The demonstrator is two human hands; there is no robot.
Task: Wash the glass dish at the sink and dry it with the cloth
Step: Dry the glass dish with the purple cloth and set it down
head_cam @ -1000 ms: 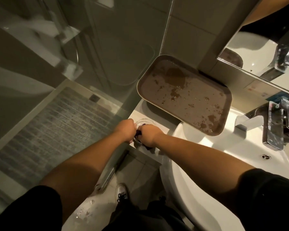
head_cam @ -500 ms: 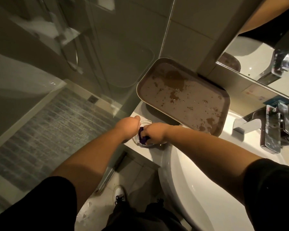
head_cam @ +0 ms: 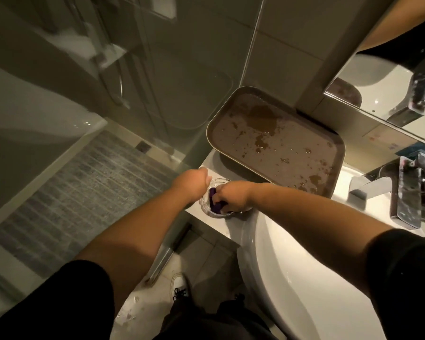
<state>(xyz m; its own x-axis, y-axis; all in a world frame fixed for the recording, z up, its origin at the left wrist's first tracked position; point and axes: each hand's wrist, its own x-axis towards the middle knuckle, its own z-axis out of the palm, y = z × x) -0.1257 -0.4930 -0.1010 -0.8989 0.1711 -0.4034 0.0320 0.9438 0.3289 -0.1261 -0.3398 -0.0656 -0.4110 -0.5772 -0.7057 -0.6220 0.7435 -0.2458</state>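
A small clear glass dish rests on the white ledge at the left end of the sink. My left hand grips its left rim, thumb raised. My right hand is closed around a purple cloth and presses it into the dish. Both hands hide most of the dish; only its near edge and part of the far rim show.
A brown tray, wet with puddles, leans against the tiled wall just behind the dish. The white sink basin lies to the right, with a chrome tap at the far right. A glass shower partition stands to the left.
The purple cloth has come into view under my right hand, which has shifted slightly right inside the dish. My left thumb has lifted off the rim.
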